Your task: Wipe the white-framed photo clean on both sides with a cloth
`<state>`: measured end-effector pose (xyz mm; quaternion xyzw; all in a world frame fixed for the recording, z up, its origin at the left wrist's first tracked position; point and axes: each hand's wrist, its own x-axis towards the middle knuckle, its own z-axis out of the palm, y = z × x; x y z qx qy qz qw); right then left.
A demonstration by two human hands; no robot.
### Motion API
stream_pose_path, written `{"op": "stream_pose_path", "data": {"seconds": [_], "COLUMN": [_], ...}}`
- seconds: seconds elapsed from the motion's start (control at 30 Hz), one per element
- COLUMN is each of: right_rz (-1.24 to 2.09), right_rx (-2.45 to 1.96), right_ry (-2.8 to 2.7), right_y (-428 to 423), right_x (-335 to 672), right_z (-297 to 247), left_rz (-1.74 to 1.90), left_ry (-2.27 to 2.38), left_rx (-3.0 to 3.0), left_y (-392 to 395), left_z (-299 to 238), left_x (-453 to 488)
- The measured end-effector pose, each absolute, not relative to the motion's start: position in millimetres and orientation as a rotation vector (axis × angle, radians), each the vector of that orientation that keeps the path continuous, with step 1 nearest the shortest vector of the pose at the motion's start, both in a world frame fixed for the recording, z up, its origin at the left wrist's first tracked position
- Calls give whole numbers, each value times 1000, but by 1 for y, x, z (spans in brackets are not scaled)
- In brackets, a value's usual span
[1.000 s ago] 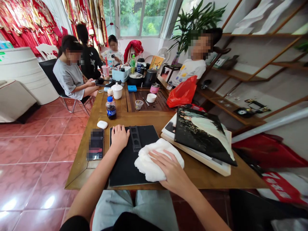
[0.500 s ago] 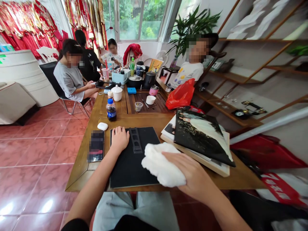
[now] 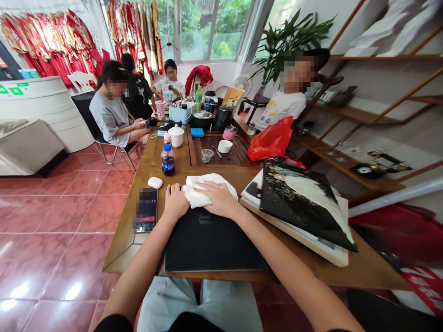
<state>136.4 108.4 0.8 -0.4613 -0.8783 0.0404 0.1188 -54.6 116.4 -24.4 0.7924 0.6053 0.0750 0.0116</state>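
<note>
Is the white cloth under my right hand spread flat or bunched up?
Bunched up: the white cloth shows thick, rumpled folds beneath your right hand, covering only part of the black board.

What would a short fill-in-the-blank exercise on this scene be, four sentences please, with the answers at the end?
1. The person's ____ hand lies on top of the white cloth.
2. The other hand rests on a flat board that is ____ in colour.
3. The cap on the bottle of dark drink is ____.
4. The phone lies to the ____ of the board, as the person sees it.

Missing words: right; black; blue; left.
</note>
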Motion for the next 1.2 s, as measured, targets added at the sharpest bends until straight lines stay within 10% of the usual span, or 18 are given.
{"op": "stream_pose_path", "data": {"seconds": [1.2], "right_rz": [521], "right_rx": [-1040], "right_ry": [-2637], "right_y": [-63], "right_x": [195], "right_z": [38], "left_rz": [358], "left_ry": [1998], "left_rx": [2452], "left_y": [120], "left_z": [-30], "left_x": [-50]}}
